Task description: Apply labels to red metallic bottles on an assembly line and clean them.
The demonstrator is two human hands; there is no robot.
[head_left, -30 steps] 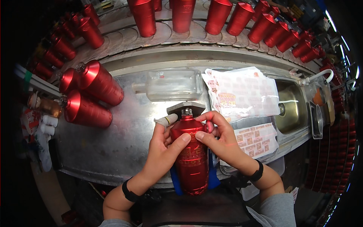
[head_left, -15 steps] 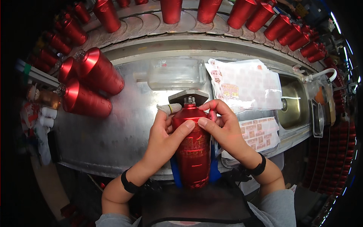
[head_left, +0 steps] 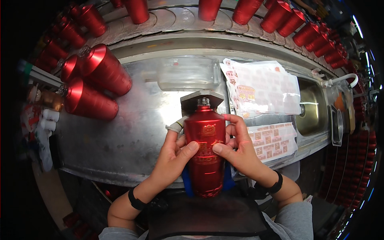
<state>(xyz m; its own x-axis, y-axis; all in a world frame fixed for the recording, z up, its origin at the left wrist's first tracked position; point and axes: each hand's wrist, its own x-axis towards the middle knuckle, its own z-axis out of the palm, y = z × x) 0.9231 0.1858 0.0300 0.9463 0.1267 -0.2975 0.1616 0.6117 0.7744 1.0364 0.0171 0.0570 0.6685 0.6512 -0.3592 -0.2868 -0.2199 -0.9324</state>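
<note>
A red metallic glass bottle (head_left: 206, 172) with gold markings lies in front of me, its clear threaded neck pointing away and its base towards my body. My left hand (head_left: 176, 154) grips its left side, thumb pressed on the front face; one finger wears a pale wrap (head_left: 175, 127). On the opposite side my right hand (head_left: 242, 146) holds the bottle, its thumb also on the front near the gold lettering. Behind the neck is a grey angled rest (head_left: 192, 97). Blue material (head_left: 227, 180) shows beneath the bottle.
Three red bottles (head_left: 105, 72) lean at the left of the metal worktop (head_left: 132, 148). A clear tray (head_left: 188, 82) stands behind the rest. Printed transfer sheets (head_left: 264, 90) lie to the right, beside a sink (head_left: 310, 120). More bottles stand along a curved conveyor (head_left: 172, 20).
Both hands have slid down the bottle towards its base, and a gold emblem on its upper front now shows. Bottles on the conveyor have shifted to the right.
</note>
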